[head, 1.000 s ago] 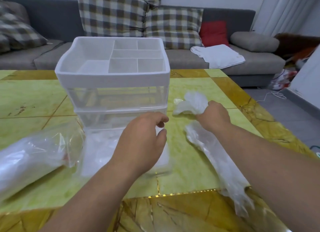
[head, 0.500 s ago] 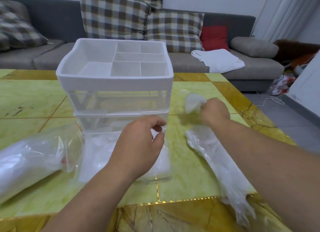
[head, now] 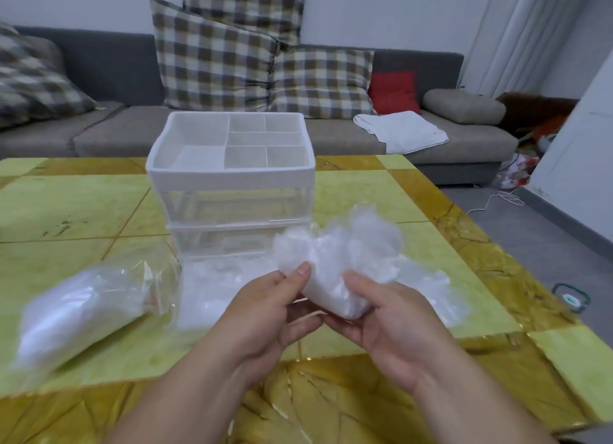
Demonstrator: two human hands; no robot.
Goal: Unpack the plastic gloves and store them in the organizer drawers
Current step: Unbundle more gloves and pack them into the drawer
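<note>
A crumpled bunch of clear plastic gloves (head: 335, 254) is held up in front of the organizer, above the table. My left hand (head: 268, 314) pinches its left side with thumb and fingers. My right hand (head: 384, 324) cups and grips its lower right part. The white organizer (head: 232, 175) stands at the table's middle, with a divided top tray and clear drawers below. Its bottom drawer (head: 212, 291) is pulled out toward me and holds gloves. A clear bag of gloves (head: 83, 314) lies at the left.
An emptied clear wrapper (head: 434, 291) lies on the green and gold table (head: 365, 195) to the right of the drawer. Behind the table stands a grey sofa (head: 99, 132) with checked cushions and a white cloth (head: 401, 132). A small dark-rimmed object (head: 570, 297) lies on the floor at the right.
My right hand brought the bunch of gloves from the table's right side to the middle. My left hand left the drawer front and took hold of the bunch too. The view tilted up.
</note>
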